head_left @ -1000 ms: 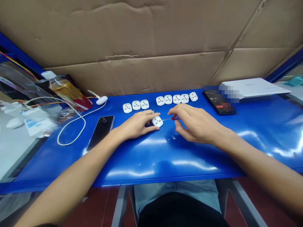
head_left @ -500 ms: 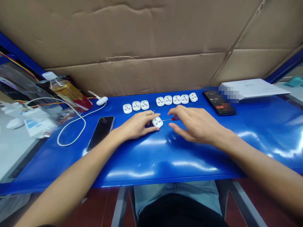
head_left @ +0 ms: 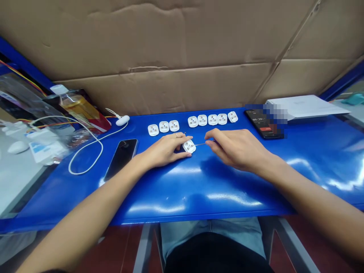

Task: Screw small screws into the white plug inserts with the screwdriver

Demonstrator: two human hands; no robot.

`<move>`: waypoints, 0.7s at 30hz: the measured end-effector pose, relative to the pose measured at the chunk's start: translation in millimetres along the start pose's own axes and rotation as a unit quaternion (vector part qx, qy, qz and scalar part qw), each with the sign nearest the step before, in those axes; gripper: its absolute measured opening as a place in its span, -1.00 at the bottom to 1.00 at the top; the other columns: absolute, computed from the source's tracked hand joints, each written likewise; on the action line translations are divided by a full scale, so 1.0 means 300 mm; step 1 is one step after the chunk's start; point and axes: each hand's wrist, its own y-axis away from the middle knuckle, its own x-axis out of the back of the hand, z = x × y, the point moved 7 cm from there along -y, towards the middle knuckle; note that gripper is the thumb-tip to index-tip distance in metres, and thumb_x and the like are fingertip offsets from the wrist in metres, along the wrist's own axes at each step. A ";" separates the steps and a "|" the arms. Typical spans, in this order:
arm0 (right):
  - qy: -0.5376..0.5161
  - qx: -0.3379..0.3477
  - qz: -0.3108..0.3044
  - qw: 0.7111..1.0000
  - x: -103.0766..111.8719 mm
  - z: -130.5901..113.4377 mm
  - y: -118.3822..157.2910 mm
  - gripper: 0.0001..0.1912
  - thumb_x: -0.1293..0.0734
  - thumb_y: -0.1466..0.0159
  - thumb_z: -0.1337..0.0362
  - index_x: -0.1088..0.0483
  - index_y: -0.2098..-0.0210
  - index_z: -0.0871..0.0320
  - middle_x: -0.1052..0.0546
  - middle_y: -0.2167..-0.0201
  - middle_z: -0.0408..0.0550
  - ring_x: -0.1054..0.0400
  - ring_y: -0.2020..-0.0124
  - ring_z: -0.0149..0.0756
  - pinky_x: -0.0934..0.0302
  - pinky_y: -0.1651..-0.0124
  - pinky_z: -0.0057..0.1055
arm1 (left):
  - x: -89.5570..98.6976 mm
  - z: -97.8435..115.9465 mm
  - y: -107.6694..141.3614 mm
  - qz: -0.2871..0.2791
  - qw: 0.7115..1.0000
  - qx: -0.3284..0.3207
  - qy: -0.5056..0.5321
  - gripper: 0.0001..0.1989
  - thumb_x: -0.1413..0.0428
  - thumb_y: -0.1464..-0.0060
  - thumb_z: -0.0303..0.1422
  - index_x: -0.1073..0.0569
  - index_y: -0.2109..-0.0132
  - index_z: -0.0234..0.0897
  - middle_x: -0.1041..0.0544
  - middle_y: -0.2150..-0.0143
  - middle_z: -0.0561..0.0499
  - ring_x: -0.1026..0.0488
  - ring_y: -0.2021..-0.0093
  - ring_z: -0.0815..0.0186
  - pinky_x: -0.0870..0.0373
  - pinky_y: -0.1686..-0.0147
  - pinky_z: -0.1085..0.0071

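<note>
Between the thumb and fingers of my left hand (head_left: 170,149), a small white rounded-square plastic part (head_left: 189,146) with metal pieces inside is held at the blue table's surface. From the right, my right hand (head_left: 236,148) has its fingers closed on a screwdriver (head_left: 200,144). The thin metal shaft points left, its tip at the white part. Its handle is hidden in my fingers. Beyond my hands, similar white parts lie in a row, one group on the left (head_left: 164,126) and another on the right (head_left: 212,120).
A phone (head_left: 121,159) lies left of my left forearm, near a white cable (head_left: 102,146) and a bottle (head_left: 78,108). At the right back are a second phone (head_left: 263,127) and a white box (head_left: 307,106). A cardboard wall (head_left: 170,49) stands behind the table.
My right hand's fingers have closed around the screwdriver's red handle, which showed between them before. My left hand and the white part have stayed in place.
</note>
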 end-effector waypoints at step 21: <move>0.002 0.025 0.028 0.999 0.011 -0.014 0.001 -0.74 -0.21 -0.52 0.22 -0.42 -0.06 0.23 -0.65 0.21 0.07 -0.53 0.24 -0.14 -0.15 0.34 -0.32 | 0.002 0.004 0.001 0.004 1.000 -0.001 -0.006 -0.43 -0.21 -0.36 -0.15 -0.39 -0.41 -0.22 -0.56 -0.10 -0.16 -0.54 -0.02 0.10 -0.47 -0.04 0.20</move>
